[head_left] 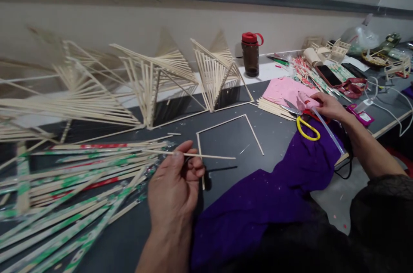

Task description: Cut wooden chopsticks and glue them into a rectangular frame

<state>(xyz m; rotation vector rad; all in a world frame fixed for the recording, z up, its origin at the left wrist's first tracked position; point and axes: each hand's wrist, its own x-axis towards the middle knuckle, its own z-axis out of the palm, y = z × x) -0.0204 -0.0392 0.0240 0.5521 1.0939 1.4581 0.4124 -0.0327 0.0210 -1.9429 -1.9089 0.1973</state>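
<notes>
My left hand [177, 182] pinches a thin wooden stick [216, 156] between thumb and fingers, holding it over the dark table. Below and beyond it, sticks laid on the table form a three-sided outline [222, 124], open toward me. At the right, my right hand [331, 107] is closed around a pink hot glue gun [307, 100]; a long translucent glue stick [329, 132] juts from its back. Scissors with a yellow handle [308, 131] lie just under the gun, partly on purple cloth [274, 195]. A pink sheet [282, 88] lies behind the gun.
Wrapped chopsticks [87, 182] are heaped at the left. Twisted stick structures [155, 88] stand along the wall. A bottle with a red lid [251, 55] is behind. Loose sticks [274, 108], a phone [328, 76] and a white cable [392, 111] lie on the right.
</notes>
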